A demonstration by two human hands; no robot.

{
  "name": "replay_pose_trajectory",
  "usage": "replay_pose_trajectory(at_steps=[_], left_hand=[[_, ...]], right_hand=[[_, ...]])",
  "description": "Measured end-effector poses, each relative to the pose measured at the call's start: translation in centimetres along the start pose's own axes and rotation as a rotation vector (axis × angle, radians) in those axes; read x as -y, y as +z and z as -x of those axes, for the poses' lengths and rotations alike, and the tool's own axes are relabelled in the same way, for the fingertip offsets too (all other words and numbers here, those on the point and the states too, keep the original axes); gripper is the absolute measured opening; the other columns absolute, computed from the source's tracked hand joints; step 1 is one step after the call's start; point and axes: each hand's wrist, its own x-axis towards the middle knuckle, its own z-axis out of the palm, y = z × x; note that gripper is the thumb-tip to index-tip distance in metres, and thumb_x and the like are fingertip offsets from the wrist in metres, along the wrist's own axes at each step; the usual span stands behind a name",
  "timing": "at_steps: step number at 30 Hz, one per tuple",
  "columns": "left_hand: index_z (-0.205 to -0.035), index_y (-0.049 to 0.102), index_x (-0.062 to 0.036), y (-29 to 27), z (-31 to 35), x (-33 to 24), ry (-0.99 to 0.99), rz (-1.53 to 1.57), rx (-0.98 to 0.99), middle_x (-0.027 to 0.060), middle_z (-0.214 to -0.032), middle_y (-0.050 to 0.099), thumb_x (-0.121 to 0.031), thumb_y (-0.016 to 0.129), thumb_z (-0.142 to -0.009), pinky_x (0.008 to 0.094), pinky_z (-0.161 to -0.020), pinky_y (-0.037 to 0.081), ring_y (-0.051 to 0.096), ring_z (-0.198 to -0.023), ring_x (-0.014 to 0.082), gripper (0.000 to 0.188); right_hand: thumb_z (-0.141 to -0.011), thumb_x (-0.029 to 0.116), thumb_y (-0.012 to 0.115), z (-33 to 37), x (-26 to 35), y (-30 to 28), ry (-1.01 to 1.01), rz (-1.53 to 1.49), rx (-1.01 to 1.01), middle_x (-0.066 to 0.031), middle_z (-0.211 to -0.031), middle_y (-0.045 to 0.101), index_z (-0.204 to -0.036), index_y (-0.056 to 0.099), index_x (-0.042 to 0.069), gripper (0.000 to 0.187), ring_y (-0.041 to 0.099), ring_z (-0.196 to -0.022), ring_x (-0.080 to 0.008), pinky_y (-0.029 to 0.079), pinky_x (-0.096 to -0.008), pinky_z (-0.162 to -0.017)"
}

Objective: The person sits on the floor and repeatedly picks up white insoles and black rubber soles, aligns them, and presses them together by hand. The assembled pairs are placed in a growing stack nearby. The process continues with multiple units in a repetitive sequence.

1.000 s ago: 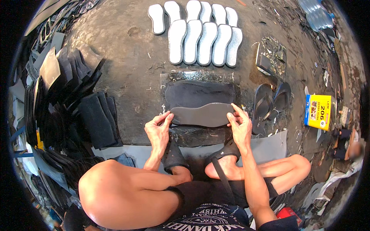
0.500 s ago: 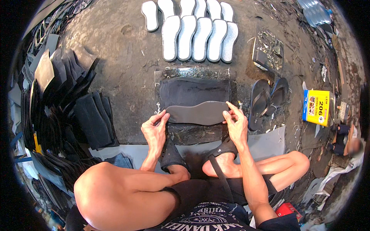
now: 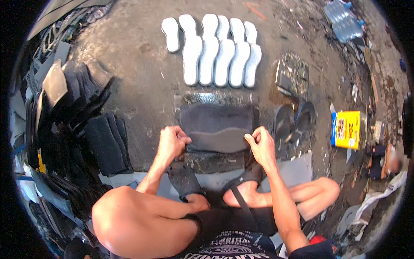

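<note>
A dark grey shoe sole (image 3: 220,140) lies flat along the near part of a black sheet (image 3: 215,115), its wavy edge facing away from me. At the sole's left end my left hand (image 3: 174,142) is closed, fingertips pinched together on the tip. My right hand (image 3: 261,144) is at the other end, thumb and forefinger drawn together at the edge. Below the sheet a dark, scuffed work slab (image 3: 215,163) shows, in front of my feet.
White-topped soles (image 3: 222,62) lie in two rows beyond the sheet. To the left are black cut pieces (image 3: 105,144) and stacked sheets (image 3: 56,116). On the right are flip-flops (image 3: 284,123), a debris-covered block (image 3: 293,74), a yellow tin (image 3: 346,129) and clear plastic bottles (image 3: 343,21).
The sole has gone from being held between both hands to lying flat on the black sheet. My left hand's fingers have curled in more. The view has tilted slightly.
</note>
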Motion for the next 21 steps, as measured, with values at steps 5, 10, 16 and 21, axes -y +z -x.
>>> replay_pose_trajectory(at_steps=[5,10,16,21], left_hand=[[-0.088,0.075,0.003,1.4,2.0,0.7,-0.031,0.184,-0.101,0.0096,-0.076,0.075,-0.01,0.091,-0.086,0.0368,-0.066,0.056,0.068,-0.071,0.0147,0.021],[-0.094,0.074,0.0034,1.8,2.6,0.4,-0.1,0.279,-0.086,0.007,-0.074,0.073,-0.012,0.09,-0.09,0.0355,-0.066,0.054,0.066,-0.071,0.0128,0.022],[-0.089,0.076,0.0027,0.5,1.6,1.6,-0.163,0.338,0.022,0.0088,-0.072,0.074,-0.014,0.092,-0.088,0.0366,-0.061,0.054,0.066,-0.065,0.0139,0.024],[-0.09,0.075,-0.0006,1.7,1.0,3.1,-0.111,0.433,0.039,0.0027,-0.071,0.07,-0.015,0.093,-0.09,0.0333,-0.062,0.053,0.064,-0.067,0.0106,0.023]], right_hand=[[-0.111,0.018,0.064,0.7,9.3,-2.2,-0.237,-0.064,-0.101,-0.0212,-0.079,0.056,-0.086,0.06,0.0,0.031,0.057,-0.073,-0.036,0.046,-0.0496,-0.068],[-0.113,0.024,0.058,-0.2,1.9,4.8,-0.385,0.049,0.191,-0.0253,-0.089,0.067,-0.092,0.066,-0.002,0.034,0.066,-0.089,-0.048,0.053,-0.0561,-0.083],[-0.105,0.027,0.073,-11.0,14.0,4.6,-0.4,-0.101,0.373,-0.0218,-0.098,0.069,-0.106,0.063,0.0,0.029,0.071,-0.096,-0.0434,0.055,-0.0508,-0.083],[-0.104,0.023,0.072,-26.4,23.5,16.2,-0.683,-0.014,0.209,-0.0374,-0.129,0.062,-0.147,0.055,0.003,0.051,0.064,-0.12,-0.0564,0.054,-0.0601,-0.103]])
